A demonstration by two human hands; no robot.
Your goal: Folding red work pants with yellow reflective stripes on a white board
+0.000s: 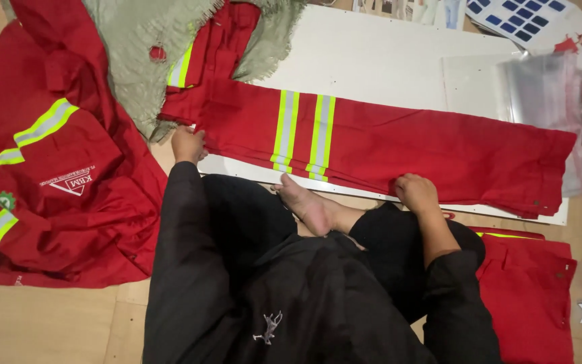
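We have red trousers [385, 145] laid flat on a white board [372, 54], their long axis running from nine to three o'clock across our view, with two pairs of yellow-and-grey reflective bands [302, 135] near the middle. Our left hand [188, 144] pinches the near edge of the cloth at the nine o'clock end, fingers closed on the fabric; our right hand [417, 192] presses on the near hem toward three o'clock, curled, though we cannot tell whether it grips or only rests. So the trousers lie just ahead of both hands, toward twelve, each hand equally close. A bare foot [306, 202] sits between the hands. A red jacket [55, 175] lies at nine o'clock, a green cloth [136, 61] at eleven, clear bags [540, 87] at two, and more red clothing [527, 290] at four.
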